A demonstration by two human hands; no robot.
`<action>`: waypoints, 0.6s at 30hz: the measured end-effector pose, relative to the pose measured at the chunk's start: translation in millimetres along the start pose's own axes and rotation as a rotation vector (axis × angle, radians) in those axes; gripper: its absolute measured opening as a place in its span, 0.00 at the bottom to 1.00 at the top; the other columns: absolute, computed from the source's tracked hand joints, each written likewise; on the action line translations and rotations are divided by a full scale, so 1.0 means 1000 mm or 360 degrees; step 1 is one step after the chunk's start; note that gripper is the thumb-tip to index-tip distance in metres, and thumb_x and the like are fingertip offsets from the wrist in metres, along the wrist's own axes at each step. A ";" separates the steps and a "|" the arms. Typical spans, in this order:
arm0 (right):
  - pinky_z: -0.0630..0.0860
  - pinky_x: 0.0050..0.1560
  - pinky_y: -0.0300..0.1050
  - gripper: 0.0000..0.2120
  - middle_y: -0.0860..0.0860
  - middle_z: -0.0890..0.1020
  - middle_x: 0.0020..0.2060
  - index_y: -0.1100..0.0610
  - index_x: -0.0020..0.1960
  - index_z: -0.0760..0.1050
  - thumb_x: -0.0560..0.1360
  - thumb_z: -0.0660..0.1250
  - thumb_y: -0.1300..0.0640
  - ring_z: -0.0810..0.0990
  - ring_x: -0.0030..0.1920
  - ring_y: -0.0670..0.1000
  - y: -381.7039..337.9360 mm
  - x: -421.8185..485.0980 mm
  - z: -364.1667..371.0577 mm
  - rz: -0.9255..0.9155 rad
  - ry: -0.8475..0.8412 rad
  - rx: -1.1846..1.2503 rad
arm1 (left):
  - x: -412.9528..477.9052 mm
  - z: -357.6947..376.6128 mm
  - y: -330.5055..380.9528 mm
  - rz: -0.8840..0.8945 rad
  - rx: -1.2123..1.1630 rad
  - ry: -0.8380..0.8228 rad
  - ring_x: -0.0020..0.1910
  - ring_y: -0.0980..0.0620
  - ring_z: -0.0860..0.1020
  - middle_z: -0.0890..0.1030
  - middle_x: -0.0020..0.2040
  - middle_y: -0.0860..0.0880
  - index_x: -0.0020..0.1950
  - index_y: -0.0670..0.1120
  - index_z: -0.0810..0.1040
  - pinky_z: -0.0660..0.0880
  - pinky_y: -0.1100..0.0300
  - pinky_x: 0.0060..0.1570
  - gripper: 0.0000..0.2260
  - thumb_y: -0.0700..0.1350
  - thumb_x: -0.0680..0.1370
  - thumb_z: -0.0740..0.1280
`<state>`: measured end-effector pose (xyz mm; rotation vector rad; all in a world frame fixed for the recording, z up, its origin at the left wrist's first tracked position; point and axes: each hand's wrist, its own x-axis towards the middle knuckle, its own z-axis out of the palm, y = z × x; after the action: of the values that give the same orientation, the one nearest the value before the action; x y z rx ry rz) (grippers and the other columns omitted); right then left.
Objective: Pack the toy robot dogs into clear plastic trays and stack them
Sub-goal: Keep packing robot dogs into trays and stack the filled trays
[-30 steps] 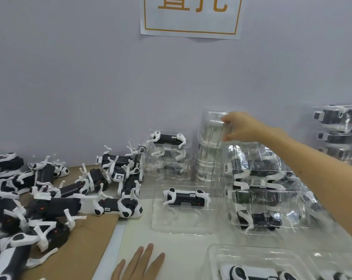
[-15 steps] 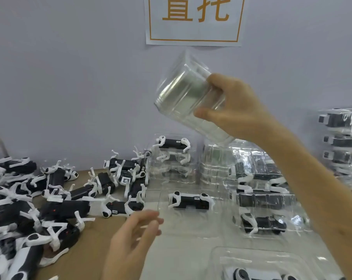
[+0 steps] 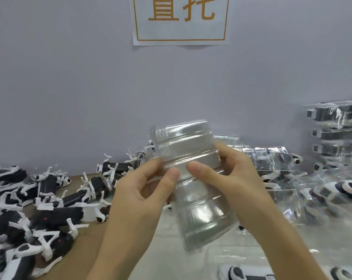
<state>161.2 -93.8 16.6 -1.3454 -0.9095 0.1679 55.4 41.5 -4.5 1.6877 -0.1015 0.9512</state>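
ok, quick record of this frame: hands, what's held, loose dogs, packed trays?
held: clear trays, empty, apparently nested, tilted, above the table
left hand: pinches their left side
right hand: grips their right side
loose dogs: black-and-white pile on cardboard, left
packed trays: stacked far right, by the wall
sign: orange characters, on wall

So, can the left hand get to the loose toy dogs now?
Probably not yet: the left hand pinches the clear tray stack with the right hand. The path to the toy dogs looks free once it lets go.
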 end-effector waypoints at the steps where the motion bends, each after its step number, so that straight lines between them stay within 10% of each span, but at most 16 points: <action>1: 0.83 0.50 0.54 0.14 0.53 0.87 0.46 0.55 0.54 0.82 0.69 0.76 0.56 0.86 0.48 0.56 0.000 0.000 0.000 0.0019 0.0004 -0.0004 | -0.001 0.000 -0.001 -0.0038 -0.0060 -0.0014 0.43 0.56 0.84 0.86 0.46 0.53 0.52 0.58 0.84 0.78 0.68 0.43 0.09 0.50 0.76 0.66; 5: 0.83 0.44 0.46 0.13 0.54 0.87 0.45 0.54 0.52 0.83 0.68 0.76 0.56 0.86 0.46 0.55 0.001 -0.002 -0.004 0.0062 -0.0049 0.0019 | -0.007 0.004 -0.007 -0.0163 -0.0354 -0.0096 0.51 0.46 0.85 0.86 0.51 0.46 0.57 0.56 0.84 0.82 0.58 0.46 0.13 0.45 0.77 0.64; 18: 0.81 0.53 0.63 0.14 0.55 0.86 0.46 0.52 0.53 0.82 0.68 0.77 0.53 0.85 0.49 0.58 0.007 -0.006 0.005 0.0011 -0.0092 -0.0073 | -0.006 -0.012 -0.012 -0.0266 -0.0380 -0.0181 0.49 0.37 0.85 0.85 0.54 0.43 0.61 0.53 0.80 0.83 0.49 0.44 0.18 0.39 0.73 0.70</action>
<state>157.0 -91.3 7.5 -1.3925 -0.9624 0.1931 51.3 53.6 -16.8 1.5027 -0.1415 0.6901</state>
